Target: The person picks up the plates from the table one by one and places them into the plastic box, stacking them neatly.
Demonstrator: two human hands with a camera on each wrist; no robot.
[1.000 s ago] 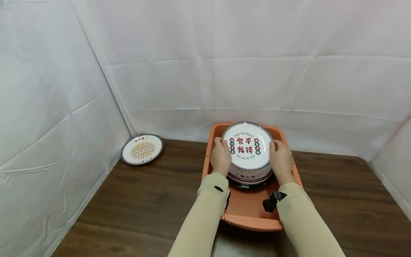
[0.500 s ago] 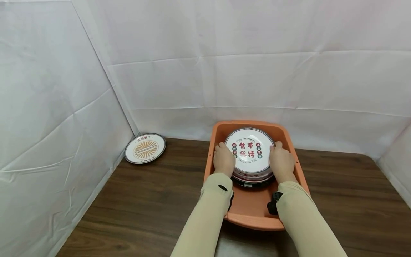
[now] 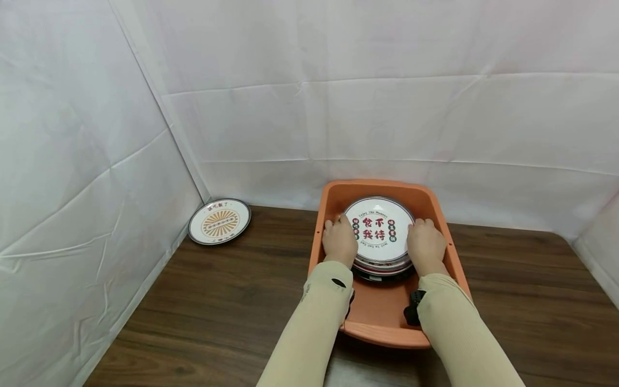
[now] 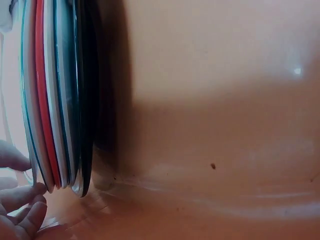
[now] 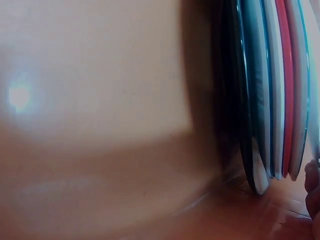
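A white plate (image 3: 378,226) with red characters tops a stack of plates (image 3: 384,267) inside an orange tub (image 3: 379,317). My left hand (image 3: 340,241) pinches its rim from the left, thumb on one face and fingers at the edge, as the left wrist view shows on the hand (image 4: 20,205). Opposite, my right hand (image 3: 426,246) holds the right rim; only its fingertips (image 5: 312,182) enter the right wrist view. Below, plates with white, red and dark edges (image 4: 42,100) lie pressed together. Fingers under the rim are hidden in the head view.
Another white plate (image 3: 220,221) with a yellow sunburst lies on the dark wooden table (image 3: 232,301), at the back left corner by the cloth wall (image 3: 242,123). The tub's walls rise close outside both hands.
Both hands have lowered the top plate onto the stack in the tub. It was held higher and slightly farther left before. The sunburst plate has stayed in place.
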